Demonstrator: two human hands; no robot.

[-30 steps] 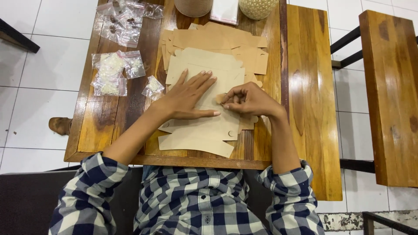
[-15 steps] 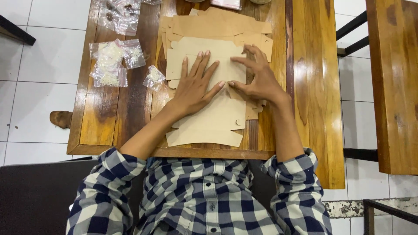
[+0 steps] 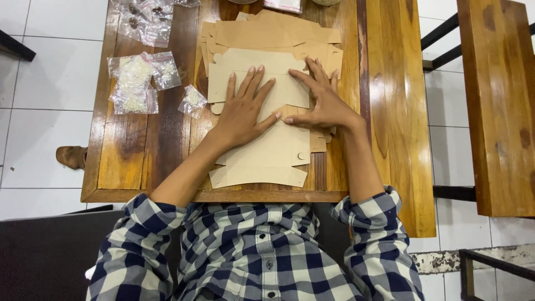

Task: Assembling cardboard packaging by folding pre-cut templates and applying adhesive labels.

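Cardboard box blank [image 3: 262, 150] is lying flat at frame centre on the wooden worktop [image 3: 139, 150], with left hand [image 3: 245, 108] and right hand [image 3: 323, 100] pressing it, fingers spread, gripping nothing, plastic bags [image 3: 139, 81] sitting upper left.

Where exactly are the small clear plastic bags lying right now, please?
In the head view, the small clear plastic bags lie on the wooden table's left part, left of the flat cardboard box blank under both hands.

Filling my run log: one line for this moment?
left hand: flat on cardboard blank | right hand: flat on it | wooden table
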